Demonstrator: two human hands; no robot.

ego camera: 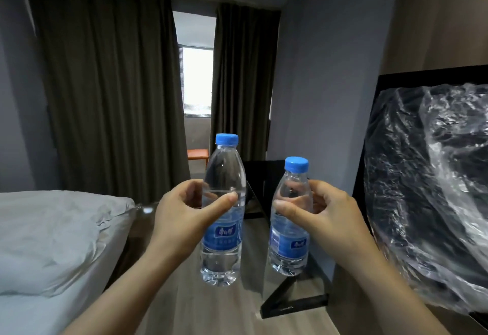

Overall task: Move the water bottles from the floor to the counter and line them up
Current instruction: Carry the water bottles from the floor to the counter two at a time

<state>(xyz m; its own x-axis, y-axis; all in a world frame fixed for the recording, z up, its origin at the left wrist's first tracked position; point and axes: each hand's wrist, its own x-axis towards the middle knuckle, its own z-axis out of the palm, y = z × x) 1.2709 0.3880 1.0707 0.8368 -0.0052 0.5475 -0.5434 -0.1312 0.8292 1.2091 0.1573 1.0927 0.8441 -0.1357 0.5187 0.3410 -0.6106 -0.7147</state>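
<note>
A bed (52,229) with rumpled grey bedding fills the left side, with dark curtains (105,83) behind it drawn back from a bright window (197,78).

The left hand (182,213) grips the left bottle (224,234) around its upper body, thumb across the front and fingers curled behind. The bottle is upright, capped and in the air above the wood floor (211,308). Just beside it but not touching, the right hand (330,210) grips the right bottle (289,244) near its shoulder. It is also capped, sits slightly lower and tilts a little.

Carrying one in each hand probably halves the trips. The high grip leaves each base free, so it can be set down flat.

A plastic-wrapped black screen (435,176) leans at the right edge. The brown panel (348,316) below it may be the side of the counter, but its top is not in view. Neither bottle is on it yet, so placing and lining up are not yet done.
</note>
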